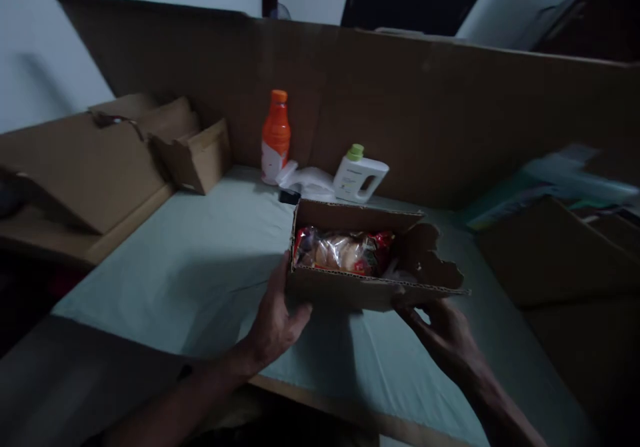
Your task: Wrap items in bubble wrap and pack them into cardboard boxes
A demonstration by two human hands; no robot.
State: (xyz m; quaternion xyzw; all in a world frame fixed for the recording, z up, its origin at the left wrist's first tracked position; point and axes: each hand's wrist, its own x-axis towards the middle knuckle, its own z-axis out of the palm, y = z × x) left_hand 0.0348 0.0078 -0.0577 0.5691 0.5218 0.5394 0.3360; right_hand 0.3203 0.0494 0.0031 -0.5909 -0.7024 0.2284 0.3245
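My left hand (276, 325) and right hand (445, 330) grip the open carton (343, 291); beyond it stand an orange bottle (276, 137) and white jug (351, 179).

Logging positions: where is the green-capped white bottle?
The white bottle is right of centre in the head view, beyond the open box, right of the orange bottle.

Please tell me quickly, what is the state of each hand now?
Left hand: holding the open cardboard box at its left end.
Right hand: holding the same box near its right end.
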